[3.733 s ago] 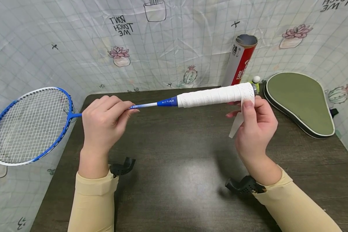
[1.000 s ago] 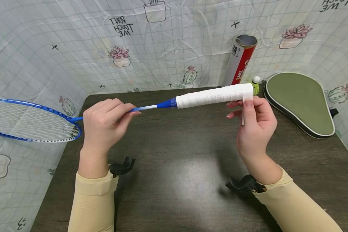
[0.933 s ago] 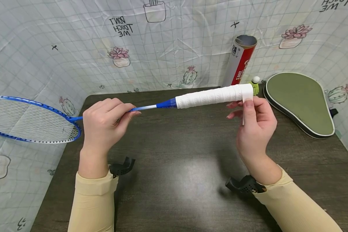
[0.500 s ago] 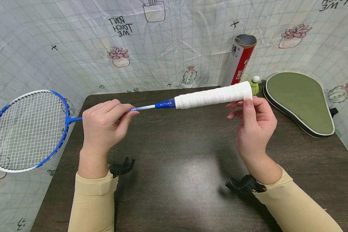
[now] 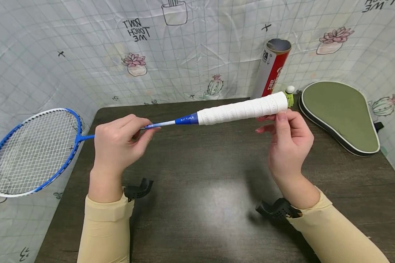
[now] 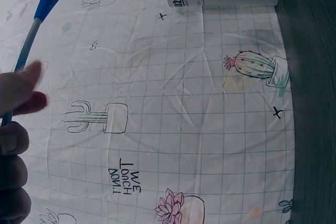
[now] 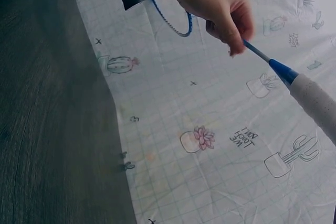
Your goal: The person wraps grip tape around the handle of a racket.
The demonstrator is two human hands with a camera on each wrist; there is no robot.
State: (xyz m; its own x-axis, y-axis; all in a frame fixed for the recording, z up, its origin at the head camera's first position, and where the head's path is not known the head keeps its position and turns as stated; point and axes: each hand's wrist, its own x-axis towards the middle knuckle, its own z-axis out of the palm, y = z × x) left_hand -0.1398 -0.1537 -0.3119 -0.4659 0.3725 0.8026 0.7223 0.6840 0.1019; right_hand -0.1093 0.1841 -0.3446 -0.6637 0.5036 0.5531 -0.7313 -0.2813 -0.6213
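A blue and white badminton racket (image 5: pixel 186 119) is held up level above the table, strung head to the left. My left hand (image 5: pixel 115 140) pinches its thin shaft between thumb and fingers; the left wrist view shows these fingers (image 6: pixel 14 90) on the shaft too. White perforated grip tape (image 5: pixel 243 108) is wound in overlapping turns along the handle, covering it out to the butt end. My right hand (image 5: pixel 291 137) is at that end, thumb and index finger pinching the tape at the lower edge of the handle. The tape's free end is hidden behind the thumb.
A red and white shuttlecock tube (image 5: pixel 270 69) stands at the back against the patterned cloth (image 5: pixel 184 54). Beside it are a yellow-green shuttlecock (image 5: pixel 289 95) and an olive racket case (image 5: pixel 340 113) on the dark wooden table (image 5: pixel 197 175).
The racket has turned about its shaft, its head swinging from nearly edge-on to showing its face. The tape strip hanging at the butt has gone around the handle. Both hands stay nearly in place.
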